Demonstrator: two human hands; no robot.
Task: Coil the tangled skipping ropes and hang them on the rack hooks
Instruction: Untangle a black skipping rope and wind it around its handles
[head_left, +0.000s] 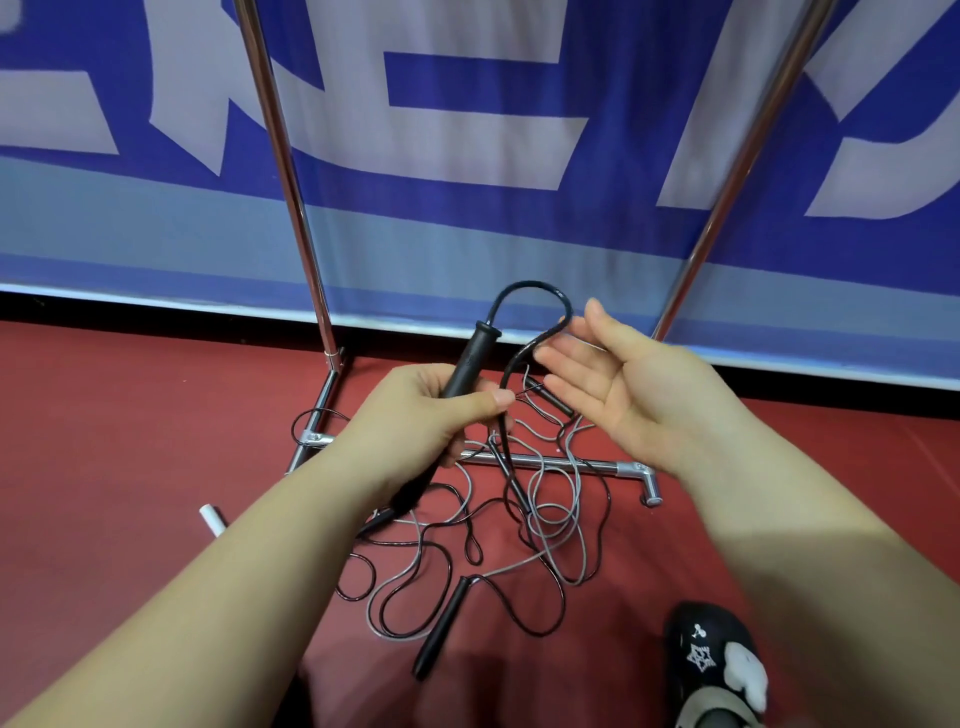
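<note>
Your left hand (415, 410) is wrapped round a black handle (470, 358), fingers curled under it and the thumb pressed along its side, with the handle's cord end pointing up and away from you. From that end a black cord (530, 286) arches over in a loop and drops down beside your thumb. Your right hand (618, 384) is spread wide, palm up, fingers straight and a little apart; the fingertips (543, 356) lie just at the falling cord, though you cannot tell whether they touch it. Below your hands, the tangle (519, 519) of black and grey cords lies on the red floor (130, 426), draped over the rack (571, 462) base bar, with another handle (441, 629) nearest you.
</note>
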